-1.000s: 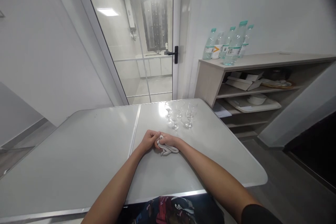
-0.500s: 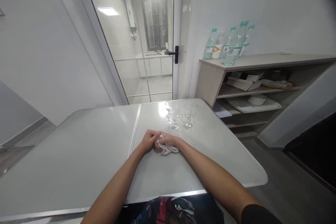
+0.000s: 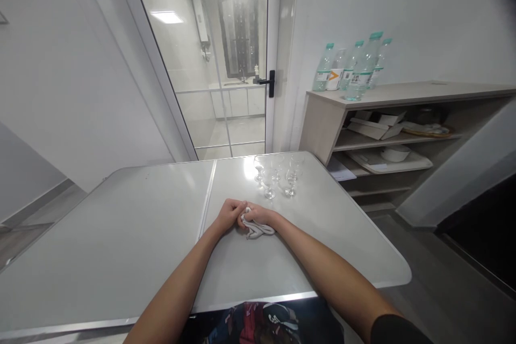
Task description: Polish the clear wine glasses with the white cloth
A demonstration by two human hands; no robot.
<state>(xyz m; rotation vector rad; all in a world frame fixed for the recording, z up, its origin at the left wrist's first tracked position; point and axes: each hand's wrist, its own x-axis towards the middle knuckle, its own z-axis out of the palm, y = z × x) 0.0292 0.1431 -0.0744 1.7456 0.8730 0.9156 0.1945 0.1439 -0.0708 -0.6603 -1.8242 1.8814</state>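
Note:
Both of my hands rest together on the grey table [image 3: 121, 236], near its middle. My right hand [image 3: 262, 217] is closed around a crumpled white cloth [image 3: 258, 230], part of which spills out onto the tabletop. My left hand [image 3: 230, 215] is curled against it, fingers touching the cloth's upper end. Just beyond my hands stand several small clear stemmed glasses [image 3: 278, 176], upright and close together, a short gap away from my knuckles.
A wooden shelf unit [image 3: 387, 118] stands to the right, with several water bottles [image 3: 355, 67] on top and trays and papers inside. A glass door [image 3: 217, 64] with a black handle is behind the table. The table's right edge drops to the floor.

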